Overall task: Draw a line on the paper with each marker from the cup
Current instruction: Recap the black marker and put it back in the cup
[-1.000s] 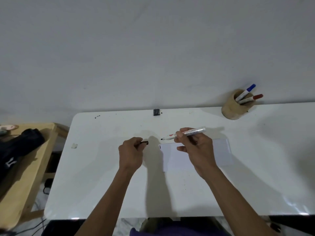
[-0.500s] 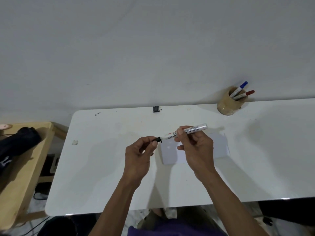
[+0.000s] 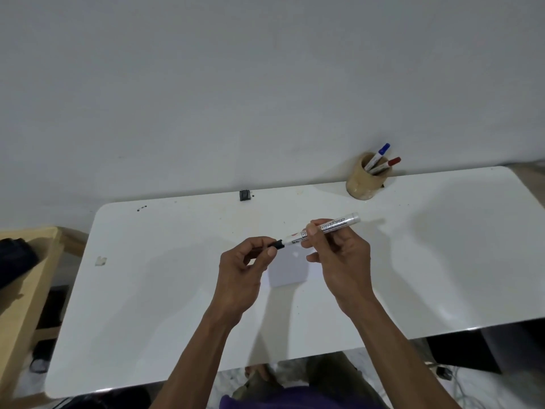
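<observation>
My right hand (image 3: 339, 255) grips a white marker (image 3: 333, 225) by its barrel, held level above the table. Its black cap (image 3: 277, 245) sits on the marker's left end, pinched between the fingers of my left hand (image 3: 244, 267). Under both hands lies the white paper (image 3: 287, 270), mostly hidden by them. At the back right a tan cup (image 3: 364, 181) holds a blue-capped marker (image 3: 380, 152) and a red-capped marker (image 3: 389, 163).
The white table (image 3: 147, 290) runs to a grey wall. A small black object (image 3: 244, 195) sits at the back edge, a scrap of tape (image 3: 101, 260) at the left. A wooden bench (image 3: 23, 290) with a dark bag (image 3: 14, 258) stands further left.
My left hand brought the black cap from the left onto the marker's tip. The marker rose off the paper. The camera view shifted down.
</observation>
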### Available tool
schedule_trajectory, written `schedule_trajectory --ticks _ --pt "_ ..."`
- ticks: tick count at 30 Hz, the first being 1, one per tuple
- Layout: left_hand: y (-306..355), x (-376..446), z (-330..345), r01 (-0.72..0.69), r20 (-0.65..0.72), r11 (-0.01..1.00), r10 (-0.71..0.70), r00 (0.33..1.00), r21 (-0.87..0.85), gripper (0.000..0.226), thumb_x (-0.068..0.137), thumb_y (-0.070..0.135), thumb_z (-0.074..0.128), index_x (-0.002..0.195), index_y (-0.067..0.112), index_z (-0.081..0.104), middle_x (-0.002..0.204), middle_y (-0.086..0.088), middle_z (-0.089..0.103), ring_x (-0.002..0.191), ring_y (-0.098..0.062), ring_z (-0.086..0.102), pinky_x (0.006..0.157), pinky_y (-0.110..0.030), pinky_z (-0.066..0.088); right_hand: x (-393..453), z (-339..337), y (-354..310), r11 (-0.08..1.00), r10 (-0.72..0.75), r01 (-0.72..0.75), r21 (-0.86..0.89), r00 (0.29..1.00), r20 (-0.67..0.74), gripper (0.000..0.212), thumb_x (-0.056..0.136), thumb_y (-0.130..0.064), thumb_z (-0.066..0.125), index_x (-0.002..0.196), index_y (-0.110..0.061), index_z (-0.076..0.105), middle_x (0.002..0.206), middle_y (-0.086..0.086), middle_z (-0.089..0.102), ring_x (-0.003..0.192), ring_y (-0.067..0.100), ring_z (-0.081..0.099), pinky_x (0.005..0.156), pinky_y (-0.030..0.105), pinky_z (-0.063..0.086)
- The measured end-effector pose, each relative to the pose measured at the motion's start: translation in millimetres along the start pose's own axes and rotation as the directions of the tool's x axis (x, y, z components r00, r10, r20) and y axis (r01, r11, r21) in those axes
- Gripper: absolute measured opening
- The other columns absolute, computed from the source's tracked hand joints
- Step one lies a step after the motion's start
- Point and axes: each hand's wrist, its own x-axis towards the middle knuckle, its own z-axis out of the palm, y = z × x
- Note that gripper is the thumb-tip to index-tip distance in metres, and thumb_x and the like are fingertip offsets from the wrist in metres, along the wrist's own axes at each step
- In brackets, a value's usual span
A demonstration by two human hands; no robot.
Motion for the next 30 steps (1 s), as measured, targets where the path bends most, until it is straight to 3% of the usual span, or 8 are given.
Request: schedule_trajectory --ticks 4,9,15,18,21,24,27,30 --pt "2 0 2 0.016 0.026 1.000 -0.017 1.000 0.007 0.020 0.094 0.013 0.067 0.090 0.030 0.077 0.086 0.011 0.076 0.082 -0.009 0.063 0.082 -0.038 0.056 -3 0 4 0.999 0.039 -0.039 0.028 0.999 0.020 0.010 0.093 -0.018 0.073 0.098 -0.010 0.074 0.086 0.004 0.078 0.077 0.014 0.074 0.061 0.023 0.057" --pt "2 4 7 0.024 0.038 0.999 -0.026 0.999 0.042 0.017 0.095 0.009 0.065 0.091 0.022 0.076 0.082 0.010 0.074 0.082 -0.011 0.065 0.083 -0.037 0.057 -4 -10 8 0.999 0.032 -0.035 0.040 0.998 0.062 0.009 0.090 -0.015 0.075 0.095 -0.007 0.075 0.087 0.011 0.078 0.079 0.018 0.075 0.062 0.027 0.057" --pt "27 45 59 -0.025 0.120 0.977 -0.001 0.993 0.213 0.015 0.091 0.008 0.070 0.090 0.022 0.077 0.084 0.010 0.075 0.076 -0.007 0.061 0.079 -0.035 0.051 58 -104 -16 0.975 0.177 -0.210 0.077 0.937 0.302 0.018 0.083 -0.022 0.082 0.092 -0.006 0.081 0.089 0.013 0.076 0.079 0.023 0.070 0.065 0.032 0.055" --pt "38 59 87 -0.063 0.136 0.953 0.023 0.990 0.295 0.015 0.090 0.008 0.071 0.090 0.022 0.075 0.076 0.013 0.072 0.070 -0.002 0.059 0.072 -0.027 0.048 86 -141 -23 0.974 0.137 -0.057 -0.218 0.918 0.372 0.007 0.085 -0.017 0.082 0.092 -0.018 0.083 0.085 0.005 0.080 0.076 0.013 0.071 0.067 0.027 0.056" --pt "46 72 115 -0.078 0.133 0.936 0.034 0.991 0.343 0.015 0.090 0.010 0.071 0.092 0.024 0.075 0.078 0.011 0.075 0.073 -0.004 0.064 0.072 -0.025 0.052 107 -153 -21 0.859 0.109 0.124 -0.496 0.904 0.415 0.009 0.081 -0.024 0.085 0.088 -0.028 0.081 0.082 -0.007 0.078 0.072 0.008 0.070 0.060 0.027 0.056" --pt "52 82 138 -0.129 0.155 0.891 0.067 0.986 0.435 0.012 0.090 0.014 0.072 0.093 0.026 0.075 0.087 0.011 0.078 0.083 -0.004 0.069 0.073 -0.018 0.054 120 -149 -12 0.811 0.094 0.193 -0.552 0.889 0.448 0.029 0.081 -0.028 0.085 0.106 -0.035 0.073 0.086 -0.015 0.074 0.074 0.005 0.068 0.064 0.026 0.057" --pt "57 93 152 -0.176 0.168 0.859 0.107 0.980 0.481 0.012 0.090 0.017 0.072 0.098 0.026 0.074 0.091 0.014 0.077 0.088 -0.002 0.069 0.072 -0.012 0.052 132 -142 -5 0.745 -0.001 0.323 -0.584 0.876 0.483 0.028 0.088 -0.024 0.077 0.111 -0.035 0.067 0.092 -0.018 0.069 0.076 0.006 0.068 0.069 0.027 0.058" --pt "58 107 158 -0.140 0.104 0.900 0.106 0.989 0.412 0.024 0.089 0.017 0.073 0.112 0.024 0.071 0.094 0.011 0.075 0.090 -0.002 0.068 0.073 -0.018 0.056 146 -140 -11 0.802 -0.142 0.328 -0.499 0.917 0.374 0.034 0.092 -0.015 0.070 0.113 -0.039 0.058 0.093 -0.013 0.068 0.076 0.009 0.069 0.065 0.025 0.058"
